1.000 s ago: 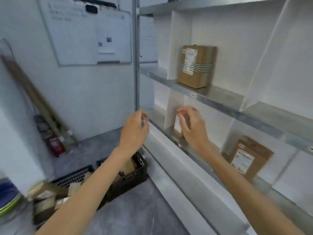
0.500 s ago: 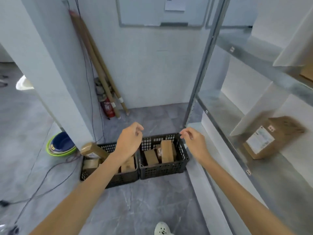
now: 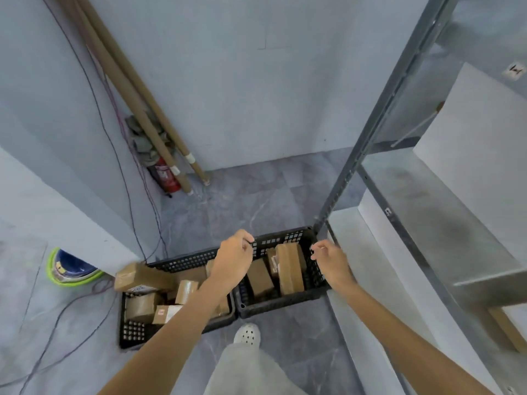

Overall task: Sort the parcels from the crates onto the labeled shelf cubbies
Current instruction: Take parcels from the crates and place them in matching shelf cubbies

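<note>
Two black plastic crates stand on the floor below me. The left crate (image 3: 134, 332) holds several brown cardboard parcels, one long parcel (image 3: 142, 276) lying across its rim. The right crate (image 3: 285, 305) holds a few parcels, among them a tall upright one (image 3: 289, 269). My left hand (image 3: 232, 259) hovers above the gap between the crates, fingers loosely curled and empty. My right hand (image 3: 330, 262) hangs over the right crate's right side, also loosely curled and empty. The metal shelf (image 3: 427, 212) with white dividers rises on the right.
A red fire extinguisher (image 3: 165, 175) and long cardboard tubes (image 3: 137, 86) lean in the far corner. Stacked bowls (image 3: 71, 269) sit on the floor at left, with loose cables (image 3: 57, 323) trailing nearby. My white shoe (image 3: 247, 333) is just in front of the crates.
My view has swung from the shelf cubbies down to the crates. My right hand left the parcel on the shelf, and both empty hands have come down over the crates.
</note>
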Tool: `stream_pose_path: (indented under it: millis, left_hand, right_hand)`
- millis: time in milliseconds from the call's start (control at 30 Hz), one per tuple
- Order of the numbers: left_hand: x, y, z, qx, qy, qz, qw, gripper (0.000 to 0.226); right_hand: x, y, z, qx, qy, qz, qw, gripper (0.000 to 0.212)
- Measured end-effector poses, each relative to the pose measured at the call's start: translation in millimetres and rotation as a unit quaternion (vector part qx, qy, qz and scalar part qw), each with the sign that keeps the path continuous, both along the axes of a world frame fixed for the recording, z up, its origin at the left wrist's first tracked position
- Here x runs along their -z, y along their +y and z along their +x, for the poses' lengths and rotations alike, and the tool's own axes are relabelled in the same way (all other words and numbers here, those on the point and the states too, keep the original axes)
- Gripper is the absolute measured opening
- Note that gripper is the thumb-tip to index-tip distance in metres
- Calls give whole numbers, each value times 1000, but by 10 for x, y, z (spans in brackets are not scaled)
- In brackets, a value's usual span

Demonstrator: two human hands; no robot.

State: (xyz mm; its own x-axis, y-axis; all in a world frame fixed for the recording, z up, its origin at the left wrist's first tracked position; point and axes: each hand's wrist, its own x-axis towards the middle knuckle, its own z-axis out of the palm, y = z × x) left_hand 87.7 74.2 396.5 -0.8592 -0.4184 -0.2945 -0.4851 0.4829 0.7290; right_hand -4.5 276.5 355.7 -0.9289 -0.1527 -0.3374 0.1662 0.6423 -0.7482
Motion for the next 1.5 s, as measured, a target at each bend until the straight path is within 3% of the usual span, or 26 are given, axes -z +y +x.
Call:
stream_pose_path:
  millis: [267,367,433,567,733,833,933,1033,1133,1267,1367,1500]
  left_hand:
    - [1058,-267,-995,57,-84,30,994,22]
    - [1666,-227,-1234,76,-126,40,988,26]
    - [2174,-200,-1392,75,-149,48,985,30]
    - [3320,-82,-1759,72,-171,63,981,33]
    - [4711,217,-2169,57,-187,156,968,36]
    - [5383,317,-2354,74,-224,229,944,49]
    - [5970,415,-2416,72,-272,322,904,76]
    - [6314,525,-2419,57,-311,366,875,101]
    - [6232,579,-2348,13,-252,382,889,89]
    - [5613,445,-2292,-41,-183,383,905,64]
    - [4710,340,-2397,-97,-143,399,901,45]
    - [3246,157,-2583,-74,-53,356,930,51]
  right_hand:
    - [946,-440,-673,81,-67,57,993,13]
    - [1481,-508,-890,86,-105,71,988,36]
    - [1963,-509,-1061,95,-128,67,985,47]
    - [3077,-427,-1378,128,-170,77,974,47]
    - [4534,-192,-1697,113,-229,89,963,50]
    - [5231,-116,-1808,95,-265,62,958,57]
    - [5720,-64,-1839,74,-298,25,951,59]
    - [5956,-44,-1782,75,-276,4,958,56]
    - [5818,-34,-1742,68,-238,3,969,52]
    - [5088,-59,-1744,59,-205,-4,977,55]
    - [4192,-107,-1808,48,-180,-17,982,55]
    - [2746,-231,-1984,30,-125,-60,990,53]
